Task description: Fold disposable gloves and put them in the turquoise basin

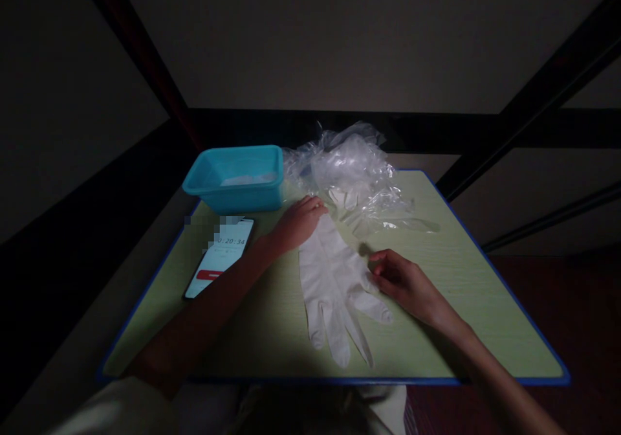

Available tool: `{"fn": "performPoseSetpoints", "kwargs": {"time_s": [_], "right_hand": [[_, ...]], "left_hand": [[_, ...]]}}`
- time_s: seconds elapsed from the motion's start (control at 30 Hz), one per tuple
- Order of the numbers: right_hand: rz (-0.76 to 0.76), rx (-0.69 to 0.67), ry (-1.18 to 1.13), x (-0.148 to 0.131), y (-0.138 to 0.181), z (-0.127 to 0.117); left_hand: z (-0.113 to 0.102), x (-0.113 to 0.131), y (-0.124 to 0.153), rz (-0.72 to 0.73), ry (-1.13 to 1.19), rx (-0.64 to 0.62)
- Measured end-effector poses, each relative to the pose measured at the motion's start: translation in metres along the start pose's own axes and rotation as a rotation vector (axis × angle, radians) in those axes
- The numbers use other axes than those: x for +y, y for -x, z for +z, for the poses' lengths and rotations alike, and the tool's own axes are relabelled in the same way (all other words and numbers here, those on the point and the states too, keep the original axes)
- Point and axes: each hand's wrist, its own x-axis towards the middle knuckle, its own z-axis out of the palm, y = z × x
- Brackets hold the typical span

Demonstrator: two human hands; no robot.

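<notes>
A white disposable glove (332, 279) lies flat on the small table, its fingers pointing toward the near edge and its cuff toward the back. At the cuff's far left corner, my left hand (301, 218) has its fingers bent together on the glove's edge; the fingertips are partly hidden. My right hand (405, 284) hovers beside the glove's right edge, near its thumb. Its fingers are loosely curled with a gap to the thumb, and nothing shows between them.
A blue plastic tub (237, 195) with white material inside stands at the back left. A crumpled clear plastic bag (356, 166) holding white gloves lies behind my hands. A phone (226, 254) showing a timer lies under my left forearm. The table (466, 305) has a blue rim.
</notes>
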Motion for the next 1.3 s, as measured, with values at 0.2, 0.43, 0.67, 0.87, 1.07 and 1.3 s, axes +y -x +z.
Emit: {"fn": "performPoseSetpoints", "kwargs": {"time_s": [0.2,0.43,0.67,0.87,1.07,1.3], "right_hand": [[0.018,0.013,0.056,-0.004,0.015,0.007],[0.016,0.051,-0.013,-0.009,0.029,0.017],[0.023,0.084,0.208,-0.011,0.046,0.032],[-0.046,0.278,0.391,-0.009,0.06,0.044],[-0.046,0.352,0.437,-0.008,0.061,0.054],[-0.111,0.454,0.27,-0.024,0.058,0.056]], "left_hand": [[0.004,0.006,-0.013,0.285,-0.114,-0.102],[0.013,0.006,-0.018,0.284,-0.115,-0.126],[0.01,0.006,-0.02,0.265,-0.096,-0.126],[0.006,0.007,-0.019,0.249,-0.086,-0.115],[0.003,0.007,-0.016,0.218,-0.093,-0.085],[-0.002,0.004,-0.01,0.157,-0.061,-0.026]]}}
